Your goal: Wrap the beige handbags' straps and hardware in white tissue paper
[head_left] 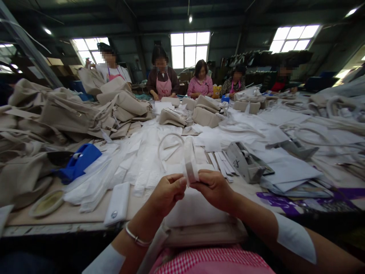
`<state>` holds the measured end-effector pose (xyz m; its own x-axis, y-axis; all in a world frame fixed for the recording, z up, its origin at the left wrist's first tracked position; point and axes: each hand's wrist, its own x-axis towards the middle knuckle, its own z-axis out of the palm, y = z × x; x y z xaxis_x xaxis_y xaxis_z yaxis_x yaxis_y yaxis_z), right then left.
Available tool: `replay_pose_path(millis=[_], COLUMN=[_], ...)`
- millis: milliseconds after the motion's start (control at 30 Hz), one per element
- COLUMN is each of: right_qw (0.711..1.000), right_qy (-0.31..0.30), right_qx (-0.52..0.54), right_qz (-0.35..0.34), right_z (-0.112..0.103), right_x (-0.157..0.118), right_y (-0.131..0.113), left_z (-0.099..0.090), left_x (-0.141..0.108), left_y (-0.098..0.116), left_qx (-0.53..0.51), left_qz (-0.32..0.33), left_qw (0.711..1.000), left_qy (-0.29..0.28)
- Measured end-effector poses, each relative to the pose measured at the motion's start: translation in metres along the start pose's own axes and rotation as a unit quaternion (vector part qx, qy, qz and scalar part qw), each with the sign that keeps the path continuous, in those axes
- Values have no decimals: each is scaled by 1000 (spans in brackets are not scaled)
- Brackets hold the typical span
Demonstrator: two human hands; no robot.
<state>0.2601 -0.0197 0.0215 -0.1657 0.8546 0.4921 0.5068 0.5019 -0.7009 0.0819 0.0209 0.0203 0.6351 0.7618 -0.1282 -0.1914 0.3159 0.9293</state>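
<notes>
Just above a beige bag (205, 236) at the table's front edge, my two hands meet at a pale, looped strap (190, 161). Its surface looks whitish and partly translucent; I cannot tell whether that is a wrapping. My right hand (215, 188) pinches the strap's lower part between thumb and fingers. My left hand (168, 192) is closed, thumb against the curled forefinger, at the strap's left edge; what lies inside that pinch is hidden. A white sheet (196, 209) covers the bag's upper side. Behind the strap curves a thin pale loop (164, 142).
A blue tape dispenser (81, 161) stands left and a grey one (245, 161) right. White plastic sleeves (145, 160), paper strips (221, 163) and a white packet (117, 203) lie around. Beige bags (68, 110) pile up at left. Several people work across the table.
</notes>
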Motion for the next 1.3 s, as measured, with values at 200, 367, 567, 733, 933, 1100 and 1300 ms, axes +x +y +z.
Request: replay_pose_path(millis=[200,367,567,733,933,1100,1300], right_qw=[982,932,812,980,971,991,796], right_qy=[-42,-108,-48,-33,-30,-96,-100], right_qx=[-136,287,464,140,-220,63,478], right_qz=[-121,192,351,140,-88,66,356], right_z=[-1,-10,-4,-3,6,-9,-14], right_x=[-1,4,8,5,-1,3,11], right_y=[7,9,7,0,6,8,7], left_z=[10,8,-2,-5,11,9,-4], left_x=[7,-1,-1,2,12,8,3], left_y=[-10,-6,-11,-8,-17,-11,-14], left_qx=[-75,260,420,152,101,252,426], left_qz=[9,221,315,60,49,203,349], left_qw=[991,933,849,986,979,931,834], left_qy=[113,118,65,21,167,170,30])
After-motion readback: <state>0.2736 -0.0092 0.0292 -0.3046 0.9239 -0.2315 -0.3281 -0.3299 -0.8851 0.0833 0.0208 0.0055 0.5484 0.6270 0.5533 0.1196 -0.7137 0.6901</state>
